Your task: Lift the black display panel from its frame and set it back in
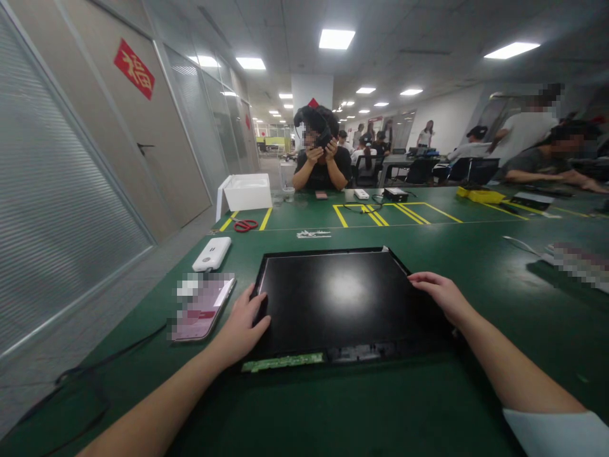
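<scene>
A black flat display panel (328,304) in a thin dark frame lies before me on the green table. A strip of green circuit board (283,362) runs along the left part of its near edge. At its left edge, my left hand (247,324) grips the frame, thumb over the top and fingers along the side. My right hand (440,295) holds the right edge, fingertips on the rim; its thumb is hidden. A bright ceiling reflection shows on the screen.
Left of the panel lie a phone (204,311) and a white power bank (212,254), with a cable trailing off. Beyond are red-handled scissors (245,225), small white pieces (314,234) and a white foam box (247,192). A person (323,155) sits opposite.
</scene>
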The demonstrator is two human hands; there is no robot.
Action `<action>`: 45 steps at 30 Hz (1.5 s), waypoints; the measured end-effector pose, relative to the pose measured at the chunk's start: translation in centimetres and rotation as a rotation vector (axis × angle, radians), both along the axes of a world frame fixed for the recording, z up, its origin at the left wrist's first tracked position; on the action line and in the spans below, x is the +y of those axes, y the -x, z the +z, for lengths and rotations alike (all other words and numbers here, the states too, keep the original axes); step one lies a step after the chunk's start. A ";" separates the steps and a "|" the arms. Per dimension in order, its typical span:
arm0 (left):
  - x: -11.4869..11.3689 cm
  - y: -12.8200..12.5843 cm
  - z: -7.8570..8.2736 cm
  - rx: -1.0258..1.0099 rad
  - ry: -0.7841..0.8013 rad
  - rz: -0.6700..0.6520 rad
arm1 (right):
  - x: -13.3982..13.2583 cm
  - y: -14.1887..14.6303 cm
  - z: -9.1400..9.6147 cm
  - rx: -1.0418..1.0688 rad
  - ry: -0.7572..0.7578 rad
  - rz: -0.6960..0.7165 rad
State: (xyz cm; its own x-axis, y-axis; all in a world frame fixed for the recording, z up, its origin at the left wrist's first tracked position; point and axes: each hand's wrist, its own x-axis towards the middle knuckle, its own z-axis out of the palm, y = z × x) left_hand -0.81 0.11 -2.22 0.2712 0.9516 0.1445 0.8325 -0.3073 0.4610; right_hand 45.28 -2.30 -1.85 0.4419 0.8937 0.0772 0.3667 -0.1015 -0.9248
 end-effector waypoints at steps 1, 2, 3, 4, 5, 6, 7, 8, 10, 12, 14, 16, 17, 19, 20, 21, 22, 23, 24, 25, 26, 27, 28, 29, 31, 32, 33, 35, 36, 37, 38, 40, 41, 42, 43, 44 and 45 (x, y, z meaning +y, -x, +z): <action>0.0 0.0 0.0 -0.003 -0.001 -0.001 | 0.0 0.0 0.0 -0.005 0.001 0.002; -0.1 -0.1 0.1 -0.006 0.002 -0.001 | 0.0 0.0 0.0 -0.011 0.000 0.004; -0.2 -0.1 0.2 -0.009 0.008 -0.002 | 0.0 0.0 0.0 -0.016 -0.001 0.006; -0.2 -0.1 0.2 -0.013 0.015 -0.003 | 0.0 0.0 0.0 -0.019 -0.003 0.007; -0.3 -0.1 0.3 -0.017 0.020 -0.004 | 0.0 0.0 0.0 -0.021 -0.005 0.007; -0.4 -0.1 0.3 -0.022 0.020 -0.006 | -0.1 0.0 0.0 -0.023 -0.005 0.006; -0.4 0.0 0.3 -0.027 0.015 -0.010 | -0.1 -0.1 0.0 -0.026 -0.004 0.004; -0.4 0.0 0.3 -0.029 0.007 -0.013 | -0.1 -0.1 0.0 -0.028 -0.002 0.002; -0.4 0.2 0.4 -0.020 -0.010 -0.013 | -0.1 -0.2 -0.1 -0.034 0.003 -0.004; -0.2 0.4 0.4 0.010 -0.022 0.000 | 0.0 -0.5 -0.2 -0.057 0.013 -0.016; 0.1 0.7 0.4 0.042 -0.021 0.015 | 0.0 -0.9 -0.4 -0.113 0.031 -0.042; 0.3 0.8 0.4 0.054 -0.003 0.012 | 0.1 -1.3 -0.6 -0.180 0.062 -0.065; 0.4 0.9 0.4 0.051 0.006 0.006 | 0.2 -1.5 -0.8 -0.209 0.074 -0.066; 0.6 0.9 0.3 0.034 0.019 -0.004 | 0.3 -1.7 -1.0 -0.254 0.083 -0.045; 0.7 1.0 0.2 0.023 0.020 -0.004 | 0.3 -1.8 -1.1 -0.278 0.081 -0.031; 0.7 1.0 0.1 0.012 0.020 0.001 | 0.3 -1.8 -1.2 -0.304 0.076 -0.020; 0.8 1.1 0.0 -0.001 0.019 0.009 | 0.4 -1.8 -1.3 -0.330 0.072 -0.014; 0.9 1.1 -0.1 -0.015 0.018 0.018 | 0.4 -1.8 -1.3 -0.352 0.073 -0.009; 0.9 1.2 -0.2 -0.030 0.015 0.028 | 0.4 -1.9 -1.3 -0.369 0.075 -0.005; 1.0 1.2 -0.3 -0.046 0.011 0.038 | 0.5 -1.9 -1.3 -0.377 0.078 0.002; 1.0 1.2 -0.3 -0.060 0.008 0.047 | 0.5 -1.9 -1.3 -0.380 0.082 0.008; 1.0 1.2 -0.3 -0.074 0.007 0.054 | 0.5 -1.9 -1.3 -0.379 0.090 0.015; 1.0 1.2 -0.2 -0.088 0.008 0.057 | 0.5 -1.9 -1.3 -0.377 0.100 0.021; 0.9 1.2 -0.1 -0.102 0.012 0.056 | 0.5 -1.9 -1.3 -0.378 0.108 0.025; 0.7 1.1 0.2 -0.139 0.029 0.050 | 0.5 -1.9 -1.4 -0.392 0.116 0.029; 0.7 1.0 0.4 -0.165 0.041 0.050 | 0.5 -1.9 -1.4 -0.405 0.115 0.031; 0.6 1.0 0.6 -0.197 0.056 0.055 | 0.5 -1.9 -1.5 -0.418 0.113 0.033; 0.4 0.9 0.8 -0.284 0.084 0.080 | 0.6 -1.9 -1.6 -0.438 0.115 0.040; 0.4 0.9 0.9 -0.345 0.094 0.091 | 0.6 -1.9 -1.7 -0.444 0.121 0.044; 0.3 0.8 1.0 -0.420 0.106 0.098 | 0.6 -1.9 -1.7 -0.448 0.129 0.047; 0.3 0.6 1.1 -0.510 0.124 0.099 | 0.6 -1.9 -1.8 -0.451 0.135 0.048; 0.2 0.3 1.4 -0.711 0.183 0.099 | 0.7 -2.0 -1.8 -0.453 0.139 0.047; 0.1 0.1 1.6 -0.805 0.221 0.106 | 0.7 -2.0 -1.8 -0.451 0.138 0.046; 0.0 -0.1 1.9 -0.884 0.257 0.123 | 0.7 -2.0 -1.9 -0.450 0.136 0.045; -0.1 -0.3 2.1 -0.945 0.287 0.150 | 0.7 -2.0 -1.9 -0.449 0.135 0.042; -0.2 -0.5 2.4 -0.989 0.307 0.179 | 0.7 -2.0 -1.9 -0.449 0.132 0.040; -0.3 -0.6 2.6 -1.016 0.319 0.210 | 0.7 -2.0 -1.9 -0.449 0.131 0.037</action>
State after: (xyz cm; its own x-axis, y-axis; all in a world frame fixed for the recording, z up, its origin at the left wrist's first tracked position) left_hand -0.23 -0.21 0.39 -0.0081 0.9986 -0.0529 0.0390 0.0532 0.9978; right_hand 47.26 -1.61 -3.76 0.3581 0.9232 0.1393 0.7335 -0.1859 -0.6538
